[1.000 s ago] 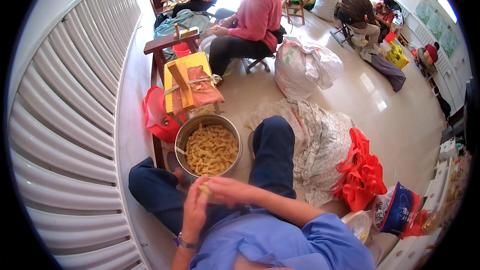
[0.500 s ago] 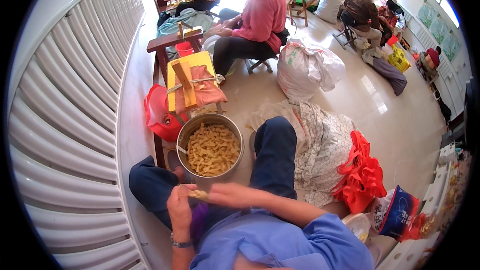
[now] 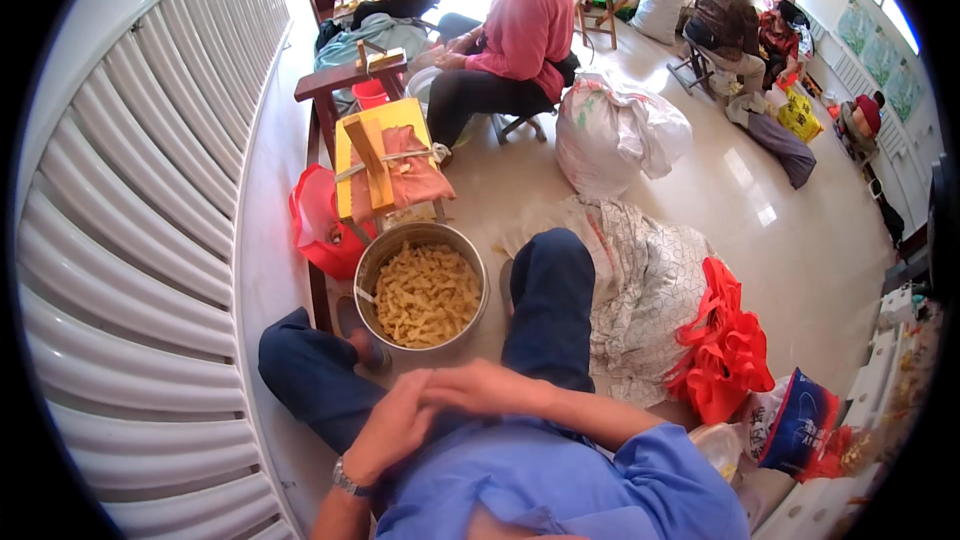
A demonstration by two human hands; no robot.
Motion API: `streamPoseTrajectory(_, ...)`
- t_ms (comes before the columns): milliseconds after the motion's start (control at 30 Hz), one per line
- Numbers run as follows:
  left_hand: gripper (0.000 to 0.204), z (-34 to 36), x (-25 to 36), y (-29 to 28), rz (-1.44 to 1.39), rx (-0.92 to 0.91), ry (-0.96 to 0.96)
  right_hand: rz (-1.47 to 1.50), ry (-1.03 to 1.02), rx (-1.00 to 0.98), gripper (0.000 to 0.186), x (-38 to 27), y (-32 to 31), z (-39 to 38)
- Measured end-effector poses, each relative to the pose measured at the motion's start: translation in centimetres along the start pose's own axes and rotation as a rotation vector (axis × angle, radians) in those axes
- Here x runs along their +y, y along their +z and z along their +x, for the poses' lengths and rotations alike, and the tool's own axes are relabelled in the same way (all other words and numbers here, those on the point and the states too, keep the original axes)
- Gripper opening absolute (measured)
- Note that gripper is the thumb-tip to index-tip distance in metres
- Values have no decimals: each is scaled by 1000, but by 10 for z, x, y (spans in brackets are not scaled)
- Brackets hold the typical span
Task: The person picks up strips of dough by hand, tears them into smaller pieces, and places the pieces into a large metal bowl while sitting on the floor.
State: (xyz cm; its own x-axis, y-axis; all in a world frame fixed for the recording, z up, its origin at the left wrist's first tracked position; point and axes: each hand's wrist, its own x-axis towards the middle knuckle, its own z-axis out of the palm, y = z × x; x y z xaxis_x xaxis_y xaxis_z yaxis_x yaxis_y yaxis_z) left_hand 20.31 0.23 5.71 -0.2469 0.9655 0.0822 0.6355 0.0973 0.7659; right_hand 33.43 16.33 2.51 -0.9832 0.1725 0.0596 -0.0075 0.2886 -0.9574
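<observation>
My left hand [image 3: 398, 410] and my right hand [image 3: 468, 386] meet over my lap, the right one overlapping the left near the fingertips. Both have curled fingers pressed together; whatever is between them is hidden. Just beyond them, between my legs, a steel pot [image 3: 366, 315] holds a heap of small pale-yellow, knobbly pieces [image 3: 425, 292]. Behind the pot is a low stand [image 3: 352, 185] with a yellow top, a pink cloth [image 3: 408, 177] and an upright wooden piece [image 3: 374, 162] tied on with cord.
A white radiator [image 3: 130, 270] lines the left. Red bags [image 3: 320, 240] [image 3: 715, 360], a patterned sheet [image 3: 650, 310] and a bulging white sack [image 3: 615, 135] lie on the floor [image 3: 770, 280]. A person in pink [image 3: 525, 35] sits ahead; others sit on stools farther back.
The yellowish piece seen between my fingers earlier is out of sight. My right hand has moved over my left, and the purple patch under them is no longer visible.
</observation>
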Motion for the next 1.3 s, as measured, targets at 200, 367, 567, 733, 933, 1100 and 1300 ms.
streamPoseTrajectory(200, 25, 10, -2, -3, 106, -451, -252, -161, -13, -139, 34, 9, 5, -9)
streamPoseTrajectory(367, 24, -12, 15, -18, -41, -715, -159, -117, -60, -490, 44, -2, 1, -25)
streamPoseTrajectory(567, 30, -37, 32, -49, 37, -907, -224, -77, -81, -676, 46, -37, -4, -30)
streamPoseTrajectory(733, 27, -42, 35, -69, -21, -879, -222, -46, -95, -661, 46, -49, -9, -35)
streamPoseTrajectory(933, 20, -4, 17, -59, -658, -176, -304, 489, 132, -323, 44, -60, -32, -7)
streamPoseTrajectory(1100, 27, 20, 8, 21, -815, -236, -226, 845, 323, -57, 38, -64, -42, 52)
streamPoseTrajectory(1300, 20, 17, 9, 9, -878, -285, -546, 782, 511, 384, 32, 29, -84, 87)
